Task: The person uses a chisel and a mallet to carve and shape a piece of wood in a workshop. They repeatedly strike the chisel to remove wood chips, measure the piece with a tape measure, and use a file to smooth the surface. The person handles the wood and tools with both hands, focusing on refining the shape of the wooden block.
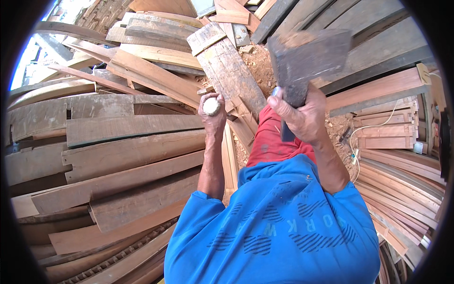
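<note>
My left hand (211,113) is closed around an upright tool handle. Its round, pale butt (212,107) faces up, and the lower part is hidden beneath the fist. To the right and higher, my right hand (305,113) grips a dark, broad-headed wooden mallet (309,59) by its narrow neck, with the thumb laid along it. The mallet's head is slightly blurred and brownish along its far edge. Just right of my left fist lies a notched piece of light wood (243,120). Beyond it, a worn, scarred plank (227,66) slopes away.
Stacked grey-brown boards (137,151) crowd the left side. Dark planks (378,42) lean at the upper right. Sawdust and chips (259,64) cover the ground. A white cable (353,142) runs past panelled wood (385,130) on the right, above long pale strips (402,189).
</note>
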Tool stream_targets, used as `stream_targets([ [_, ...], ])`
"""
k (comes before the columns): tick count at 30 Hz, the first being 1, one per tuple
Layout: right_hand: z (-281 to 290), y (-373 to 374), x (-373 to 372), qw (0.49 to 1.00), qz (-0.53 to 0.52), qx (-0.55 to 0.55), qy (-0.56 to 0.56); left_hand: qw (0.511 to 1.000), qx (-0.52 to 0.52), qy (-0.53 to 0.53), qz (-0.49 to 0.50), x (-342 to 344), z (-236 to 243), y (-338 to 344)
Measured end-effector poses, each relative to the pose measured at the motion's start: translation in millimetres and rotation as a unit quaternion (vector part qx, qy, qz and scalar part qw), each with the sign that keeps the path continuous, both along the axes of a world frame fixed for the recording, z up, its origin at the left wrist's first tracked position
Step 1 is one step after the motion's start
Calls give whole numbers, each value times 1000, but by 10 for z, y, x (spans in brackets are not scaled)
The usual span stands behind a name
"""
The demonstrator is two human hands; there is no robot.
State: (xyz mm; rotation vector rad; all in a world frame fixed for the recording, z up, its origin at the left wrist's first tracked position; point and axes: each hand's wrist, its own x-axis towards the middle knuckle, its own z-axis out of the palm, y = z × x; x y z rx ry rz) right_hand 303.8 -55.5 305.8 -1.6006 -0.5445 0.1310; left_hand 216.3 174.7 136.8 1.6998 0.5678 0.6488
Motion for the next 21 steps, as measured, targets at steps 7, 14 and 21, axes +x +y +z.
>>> stream_targets([
  [7,-12,358,17,981,59,-47,-176,993,36,47,-105,-148,44,-117],
  [14,-516,190,-112,925,193,-308,-107,998,-5,-59,7,-174,-129,-89],
  [21,-522,-176,-462,980,128,37,151,989,75,-114,56,-29,253,-225],
])
